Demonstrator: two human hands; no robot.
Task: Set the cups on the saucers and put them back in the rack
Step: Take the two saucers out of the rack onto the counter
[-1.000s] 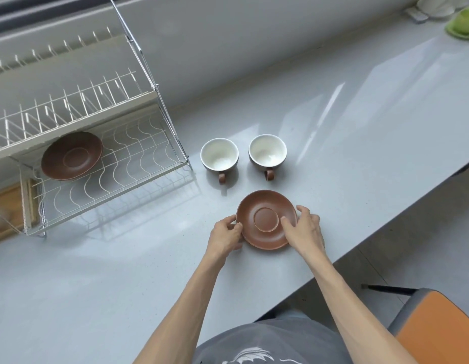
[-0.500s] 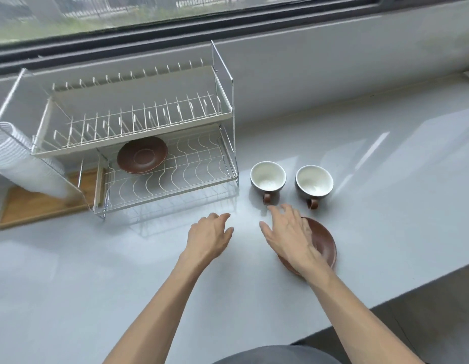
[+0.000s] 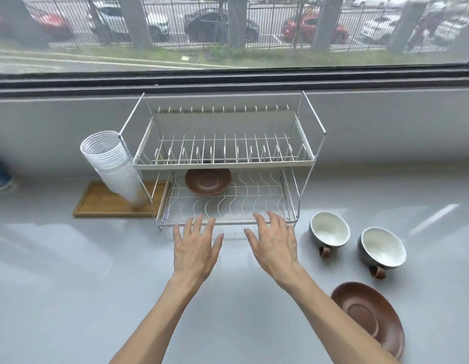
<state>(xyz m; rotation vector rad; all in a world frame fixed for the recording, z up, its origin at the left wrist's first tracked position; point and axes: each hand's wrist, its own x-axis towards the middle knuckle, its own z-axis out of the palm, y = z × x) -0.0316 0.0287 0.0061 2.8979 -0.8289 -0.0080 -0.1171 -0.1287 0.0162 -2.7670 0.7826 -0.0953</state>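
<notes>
A two-tier wire rack (image 3: pixel 228 164) stands on the grey counter under the window. One brown saucer (image 3: pixel 208 181) lies on its lower shelf. A second brown saucer (image 3: pixel 369 315) rests on the counter at the lower right. Two grey cups with white insides and brown handles stand upright right of the rack, the left cup (image 3: pixel 329 231) and the right cup (image 3: pixel 381 248). My left hand (image 3: pixel 196 248) and my right hand (image 3: pixel 274 244) are both empty with fingers spread, hovering just in front of the rack's lower shelf edge.
A stack of clear plastic cups (image 3: pixel 114 164) leans against the rack's left side over a wooden tray (image 3: pixel 102 203). The counter (image 3: pixel 70 285) runs wide to the left. A window sill and wall rise right behind the rack.
Both hands let go of the counter saucer and moved left and forward to the rack's front. My view swung up and left, so the rack now sits centred.
</notes>
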